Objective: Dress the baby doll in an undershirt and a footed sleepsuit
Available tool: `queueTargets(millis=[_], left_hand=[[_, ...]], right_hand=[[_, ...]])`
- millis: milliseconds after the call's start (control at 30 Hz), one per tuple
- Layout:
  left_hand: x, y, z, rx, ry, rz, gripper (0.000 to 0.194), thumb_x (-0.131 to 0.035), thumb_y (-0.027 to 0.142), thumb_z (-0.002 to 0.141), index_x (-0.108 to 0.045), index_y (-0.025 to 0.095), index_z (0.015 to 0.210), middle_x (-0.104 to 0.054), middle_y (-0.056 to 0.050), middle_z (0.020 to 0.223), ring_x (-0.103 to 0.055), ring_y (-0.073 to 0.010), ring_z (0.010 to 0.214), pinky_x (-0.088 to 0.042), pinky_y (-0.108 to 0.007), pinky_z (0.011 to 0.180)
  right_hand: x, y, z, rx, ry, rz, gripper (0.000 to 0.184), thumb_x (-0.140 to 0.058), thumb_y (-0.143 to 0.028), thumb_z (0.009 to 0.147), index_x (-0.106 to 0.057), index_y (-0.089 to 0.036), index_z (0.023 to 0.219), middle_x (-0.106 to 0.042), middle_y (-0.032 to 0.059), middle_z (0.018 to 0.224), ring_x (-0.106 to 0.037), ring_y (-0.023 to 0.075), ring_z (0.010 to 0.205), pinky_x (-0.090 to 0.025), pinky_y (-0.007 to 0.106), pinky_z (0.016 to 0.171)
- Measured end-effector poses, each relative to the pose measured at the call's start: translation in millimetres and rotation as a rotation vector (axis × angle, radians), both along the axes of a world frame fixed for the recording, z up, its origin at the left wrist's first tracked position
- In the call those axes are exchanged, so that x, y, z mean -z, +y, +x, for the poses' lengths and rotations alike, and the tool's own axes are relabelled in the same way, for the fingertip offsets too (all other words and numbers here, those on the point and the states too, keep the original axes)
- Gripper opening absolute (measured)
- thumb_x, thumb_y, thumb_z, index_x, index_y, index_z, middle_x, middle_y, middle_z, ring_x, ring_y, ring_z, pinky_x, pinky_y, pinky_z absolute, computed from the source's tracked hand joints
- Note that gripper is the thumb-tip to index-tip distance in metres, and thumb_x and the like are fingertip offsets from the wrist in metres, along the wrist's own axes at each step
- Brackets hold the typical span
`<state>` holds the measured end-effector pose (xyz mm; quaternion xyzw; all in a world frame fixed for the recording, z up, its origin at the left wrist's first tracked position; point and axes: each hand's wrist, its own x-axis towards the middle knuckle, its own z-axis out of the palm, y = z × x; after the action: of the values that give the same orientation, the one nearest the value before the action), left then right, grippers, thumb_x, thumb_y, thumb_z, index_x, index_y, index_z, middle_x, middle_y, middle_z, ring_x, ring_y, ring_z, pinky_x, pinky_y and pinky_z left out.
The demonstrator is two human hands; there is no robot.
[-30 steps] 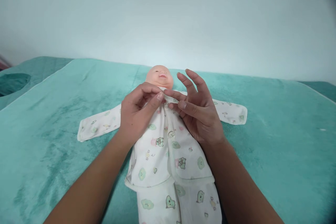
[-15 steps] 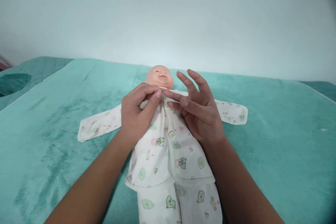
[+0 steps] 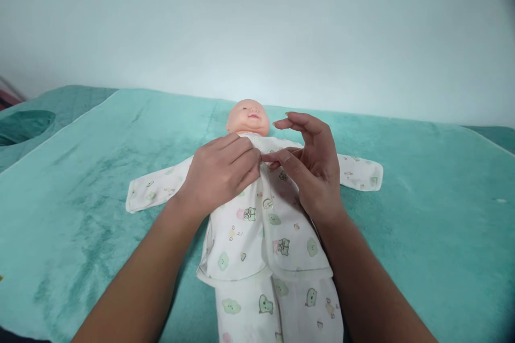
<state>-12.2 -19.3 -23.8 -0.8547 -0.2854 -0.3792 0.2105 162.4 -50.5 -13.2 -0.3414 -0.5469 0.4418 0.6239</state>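
Note:
A baby doll (image 3: pixel 248 113) lies on its back, head away from me. It wears a white printed shirt (image 3: pixel 237 236) with its long sleeves spread to both sides, and matching trousers (image 3: pixel 245 316). My left hand (image 3: pixel 225 169) is closed at the upper front opening of the shirt, its fingertips gripping the cloth and partly hidden. Beside it, my right hand (image 3: pixel 317 163) pinches the opposite front edge between thumb and index finger, with the other fingers raised. Whatever lies right between the fingertips is hidden. Lower on the front, a round button (image 3: pixel 267 203) shows.
A teal plush blanket (image 3: pixel 422 230) spreads under the doll, with a few creases. Behind it rises a plain pale wall (image 3: pixel 257 27). At the far left are a dark teal oval patch (image 3: pixel 24 126) and a reddish thing (image 3: pixel 8 99) at the edge.
My left hand has turned over, its back now facing up and thumb hidden. My right hand's thumb has come down onto the index finger at the shirt. The view shifted slightly.

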Motion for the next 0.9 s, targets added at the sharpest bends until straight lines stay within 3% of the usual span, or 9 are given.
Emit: queueTargets(millis=[333, 600, 900], left_hand=[[6.4, 1.3, 5.2, 0.0, -0.304, -0.005, 0.012, -0.057, 0.014, 0.087, -0.06, 0.02, 0.077, -0.062, -0.001, 0.069, -0.055, -0.0144, 0.068, -0.042, -0.028, 0.062], [2.1, -8.3, 10.7, 0.067, -0.497, -0.209, 0.015, -0.054, 0.016, 0.093, -0.067, 0.019, 0.088, -0.07, -0.002, 0.081, -0.063, -0.0135, 0.077, -0.049, -0.028, 0.071], [1.4, -9.7, 11.9, 0.05, -0.599, -0.249, 0.012, -0.057, 0.016, 0.092, -0.068, 0.02, 0.089, -0.072, -0.001, 0.085, -0.064, -0.014, 0.08, -0.051, -0.03, 0.074]], right_hand=[[-2.2, 3.1, 3.2, -0.165, 0.068, -0.06, 0.036, -0.062, -0.04, 0.086, -0.055, -0.037, 0.122, -0.047, -0.0026, 0.15, -0.061, 0.0317, 0.121, -0.063, 0.044, 0.083], [3.9, 12.0, 13.0, -0.295, 0.051, -0.037, 0.038, -0.045, -0.046, 0.095, -0.049, -0.036, 0.131, -0.044, -0.0005, 0.153, -0.06, 0.0317, 0.124, -0.061, 0.049, 0.085], [5.8, 12.5, 14.5, -0.278, 0.021, -0.082, 0.044, -0.045, -0.051, 0.094, -0.049, -0.034, 0.134, -0.059, 0.0034, 0.14, -0.07, 0.0299, 0.108, -0.06, 0.051, 0.085]])
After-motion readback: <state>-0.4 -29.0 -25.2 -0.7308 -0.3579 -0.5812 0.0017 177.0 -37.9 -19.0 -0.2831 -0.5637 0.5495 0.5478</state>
